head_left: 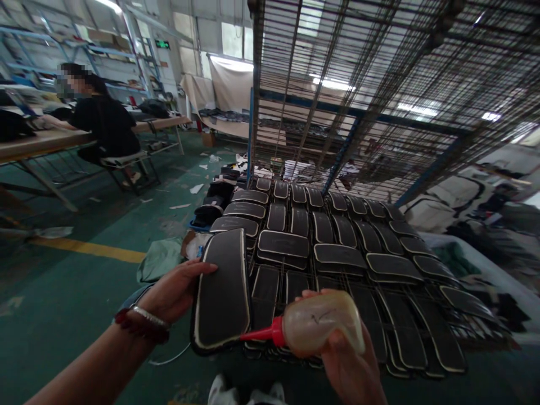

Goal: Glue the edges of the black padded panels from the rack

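Note:
My left hand grips a dark, curved panel by its left edge, thumb on its face and fingers behind. A pale line of what looks like glue runs along the panel's border. In my right hand is a squeeze bottle, tilted on its side, with yellowish contents and a red nozzle. The nozzle tip meets the panel's lower right border. Many similar dark panels with pale borders lie in rows on a wire rack beyond my hands.
Raised wire shelves on a blue frame slant over the panels. Dark items and a green cloth lie left of the rack. A person sits at a long table farther left. White bundles stand at right.

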### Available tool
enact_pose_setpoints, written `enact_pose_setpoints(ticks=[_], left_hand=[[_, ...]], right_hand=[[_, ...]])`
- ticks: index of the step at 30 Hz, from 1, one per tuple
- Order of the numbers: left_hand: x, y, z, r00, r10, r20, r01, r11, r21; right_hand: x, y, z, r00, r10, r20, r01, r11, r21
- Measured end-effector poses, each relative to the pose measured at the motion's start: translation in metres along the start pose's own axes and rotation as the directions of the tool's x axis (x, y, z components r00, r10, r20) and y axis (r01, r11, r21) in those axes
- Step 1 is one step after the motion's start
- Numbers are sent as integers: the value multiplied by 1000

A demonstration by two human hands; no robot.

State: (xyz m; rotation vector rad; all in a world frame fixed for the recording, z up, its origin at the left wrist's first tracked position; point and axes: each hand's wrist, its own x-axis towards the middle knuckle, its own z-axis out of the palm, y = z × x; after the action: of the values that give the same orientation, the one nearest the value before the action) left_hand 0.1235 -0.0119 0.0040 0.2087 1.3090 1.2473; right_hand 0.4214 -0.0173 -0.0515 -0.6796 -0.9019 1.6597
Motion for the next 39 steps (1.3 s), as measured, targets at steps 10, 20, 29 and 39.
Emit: enact_pose_setpoints(ticks=[10, 20, 29, 39], left_hand=[[-7, -23, 12, 993, -10, 114, 3, 998, 64], [-17, -40, 27, 954, -84, 288, 64, 995, 78], [-14, -37, 14, 947, -66, 316, 37, 994, 99], [-10, -43, 14, 959, -59, 276, 57, 998, 15]], right_hand=[[64, 5, 18, 993, 62, -99, -42, 981, 191], [85, -3, 29, 973, -214, -83, 211, 977, -33], [65, -24, 12, 981, -89, 173, 106, 991, -87], [53, -4, -2, 993, -22, 118, 25, 1000, -20]])
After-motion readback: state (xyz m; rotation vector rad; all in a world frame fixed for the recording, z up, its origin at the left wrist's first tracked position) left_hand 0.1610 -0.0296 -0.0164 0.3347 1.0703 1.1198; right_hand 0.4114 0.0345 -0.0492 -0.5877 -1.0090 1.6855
